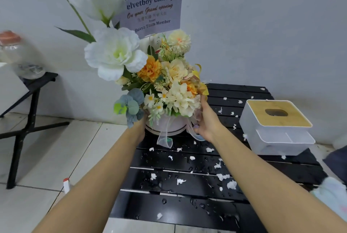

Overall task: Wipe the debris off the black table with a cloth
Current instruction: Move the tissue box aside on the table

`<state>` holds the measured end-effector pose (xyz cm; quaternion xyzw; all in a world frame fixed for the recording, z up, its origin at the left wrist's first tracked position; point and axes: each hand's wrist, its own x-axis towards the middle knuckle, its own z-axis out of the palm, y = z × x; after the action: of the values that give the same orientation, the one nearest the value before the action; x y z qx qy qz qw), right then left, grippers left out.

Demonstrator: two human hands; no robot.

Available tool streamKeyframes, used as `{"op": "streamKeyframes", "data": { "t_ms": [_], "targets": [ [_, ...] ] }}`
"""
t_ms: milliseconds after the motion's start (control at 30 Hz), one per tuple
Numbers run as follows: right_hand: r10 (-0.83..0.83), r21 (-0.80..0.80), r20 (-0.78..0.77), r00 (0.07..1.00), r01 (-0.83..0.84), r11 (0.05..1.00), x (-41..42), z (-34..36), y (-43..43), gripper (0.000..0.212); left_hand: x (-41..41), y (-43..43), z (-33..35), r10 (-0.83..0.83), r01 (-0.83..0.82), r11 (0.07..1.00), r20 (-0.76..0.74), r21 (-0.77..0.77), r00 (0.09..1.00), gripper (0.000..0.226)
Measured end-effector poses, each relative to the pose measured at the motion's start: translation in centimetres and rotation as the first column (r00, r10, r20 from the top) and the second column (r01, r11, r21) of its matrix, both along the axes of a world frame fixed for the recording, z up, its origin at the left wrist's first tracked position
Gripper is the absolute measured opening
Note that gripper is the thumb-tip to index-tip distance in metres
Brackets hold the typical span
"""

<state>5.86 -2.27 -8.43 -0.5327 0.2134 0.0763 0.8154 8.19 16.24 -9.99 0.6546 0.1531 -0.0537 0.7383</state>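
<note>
We are holding the round white pot (167, 124) of papery flowers at the far left corner of the table (240, 90). The right hand (204, 122) is curling around one side and the left hand (142, 125) is pressing the other, its fingers hidden by leaves, so we cannot tell its grip. Wiping is not yet starting: torn white debris (231, 185) and water beads are littering the glossy black slats, and the fluffy pale cloth (332, 193) is lying untouched at the right edge.
</note>
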Motion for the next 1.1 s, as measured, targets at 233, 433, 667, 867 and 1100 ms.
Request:
{"op": "streamKeyframes", "data": {
  "t_ms": [233, 433, 667, 867, 1100],
  "targets": [
    [0.003, -0.202, 0.038, 0.999, 0.005, 0.979, -5.6, -0.5, -0.6, 0.044, -8.3, -2.9, -1.1, 0.106, -0.119, 0.979, 0.085, 0.165, 0.991, 0.043],
    [-0.052, -0.301, 0.149, 0.988, 0.095, 0.949, -11.6, 0.5, -3.0, 0.021, -15.0, -8.1, -1.7, 0.012, -0.051, 0.955, 0.135, 0.291, 0.991, 0.043],
    [-0.203, -0.442, 0.319, 0.926, 0.335, 0.832, -14.9, 0.9, -10.7, 0.011, -14.7, -16.1, -0.2, -0.192, 0.129, 0.930, 0.156, 0.344, 0.969, 0.046],
    [-0.314, -0.589, 0.469, 0.826, 0.557, 0.585, -15.5, -0.6, -16.9, 0.012, -12.2, -23.8, -0.9, -0.249, 0.205, 0.926, 0.105, 0.316, 0.963, 0.050],
    [-0.497, -0.555, 0.564, 0.659, 0.749, 0.363, -12.8, -2.3, -21.7, 0.012, -8.9, -28.4, -1.2, -0.240, 0.220, 0.947, 0.062, 0.233, 0.969, 0.062]
  ]
}}
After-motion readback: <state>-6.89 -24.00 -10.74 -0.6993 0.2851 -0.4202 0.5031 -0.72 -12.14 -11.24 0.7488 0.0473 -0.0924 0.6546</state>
